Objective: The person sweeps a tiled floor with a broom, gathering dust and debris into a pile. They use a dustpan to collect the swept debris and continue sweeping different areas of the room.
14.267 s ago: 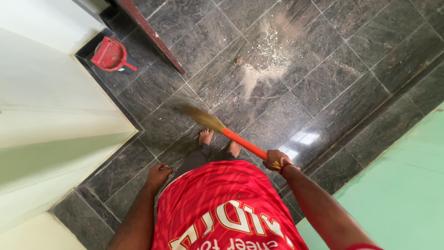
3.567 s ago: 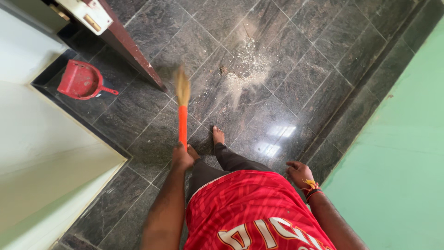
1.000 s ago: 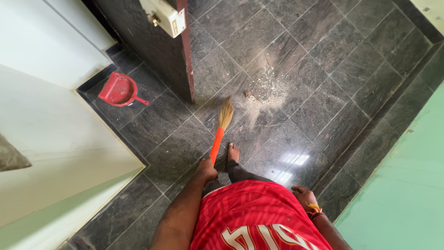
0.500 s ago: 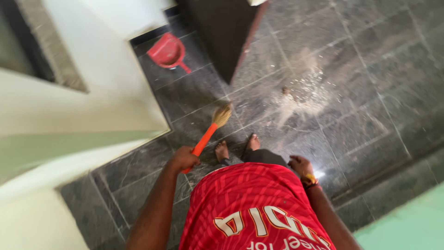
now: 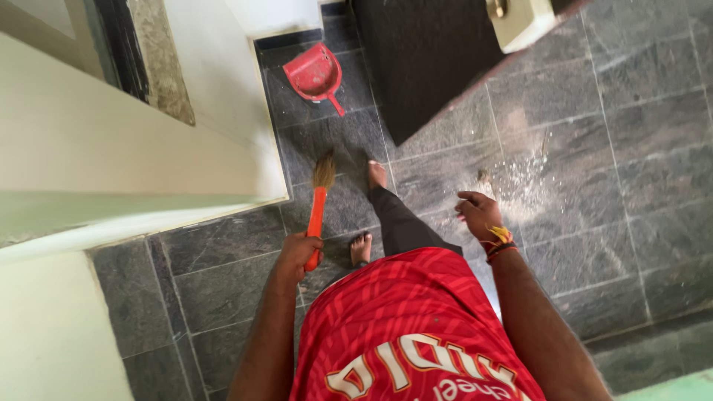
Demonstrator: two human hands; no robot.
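My left hand (image 5: 298, 251) grips the orange handle of a short broom (image 5: 318, 208), whose straw head points away toward the wall corner, just above the dark stone floor. A red dustpan (image 5: 317, 73) lies on the floor further ahead, near the wall, apart from the broom. My right hand (image 5: 479, 214) hangs loose with fingers apart, holding nothing, a thread band on its wrist. It hovers beside a pile of pale dust (image 5: 523, 186) spread on the tiles. My bare feet stand between broom and dust.
A white wall corner (image 5: 223, 148) juts in at the left, close to the broom. A dark open door (image 5: 431, 59) with a pale lock box stands ahead, right of the dustpan. A green surface shows at the bottom right corner.
The broom went from my right hand to my left. I have stepped toward the dustpan and the wall corner; the dust pile now lies to my right.
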